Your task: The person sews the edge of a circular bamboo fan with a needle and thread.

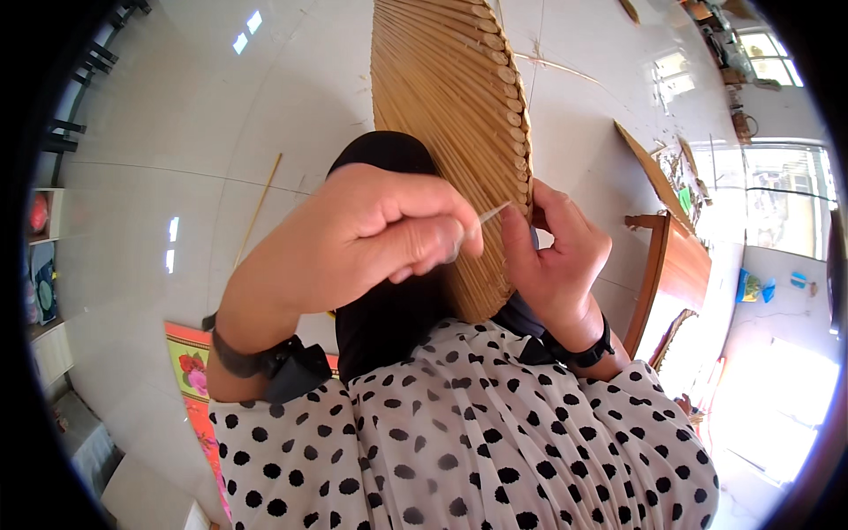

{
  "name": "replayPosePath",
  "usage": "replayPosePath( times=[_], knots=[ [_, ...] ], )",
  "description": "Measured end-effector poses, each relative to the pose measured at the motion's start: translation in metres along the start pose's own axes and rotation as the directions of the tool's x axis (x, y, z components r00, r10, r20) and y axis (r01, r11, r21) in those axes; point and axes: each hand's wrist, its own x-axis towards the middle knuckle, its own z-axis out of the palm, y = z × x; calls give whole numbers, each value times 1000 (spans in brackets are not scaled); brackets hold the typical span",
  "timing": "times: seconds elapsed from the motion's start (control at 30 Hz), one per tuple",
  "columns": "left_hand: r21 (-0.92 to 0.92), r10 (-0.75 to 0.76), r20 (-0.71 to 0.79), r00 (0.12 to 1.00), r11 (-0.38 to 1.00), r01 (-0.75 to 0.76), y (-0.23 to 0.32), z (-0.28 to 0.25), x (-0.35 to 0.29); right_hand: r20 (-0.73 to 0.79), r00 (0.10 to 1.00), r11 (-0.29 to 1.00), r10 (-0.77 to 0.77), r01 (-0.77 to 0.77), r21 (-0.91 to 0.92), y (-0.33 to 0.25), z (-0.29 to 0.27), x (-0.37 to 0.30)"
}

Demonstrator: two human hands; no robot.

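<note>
A long panel of pale reed stalks (481, 177) lies across my lap, its right edge lined with round cut stalk ends. My left hand (397, 221) is above the panel, fingers closed in a pinch. A thin, pale, pointed strip (495, 211) sticks out of that pinch toward the panel's right edge. My right hand (561, 252) grips this edge, with the thumb on the near face and the fingers behind it, partly hidden. The strip's tip comes close to the right thumb; whether they touch I cannot tell.
A thin stick (259, 210) lies on the tiled floor to the left. A flowered mat (190, 362) is at lower left. On the right stands a low wooden table (658, 274), with another flat brown panel (649, 163) and loose scraps beyond it.
</note>
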Motion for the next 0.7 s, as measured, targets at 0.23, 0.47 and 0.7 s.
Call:
replayPosePath(
  times=[0.23,0.47,0.7],
  knots=[
    [303,242,-417,876,946,-117,-7,10,-9,-7,994,982,109,-107,156,2,3,-4],
    [401,415,-396,819,881,-253,-21,9,-12,-30,997,989,77,-73,129,0,3,-5],
    [439,310,-410,858,891,-112,-18,15,-8,-52,998,999,19,-16,45,-3,2,-2]
  ],
)
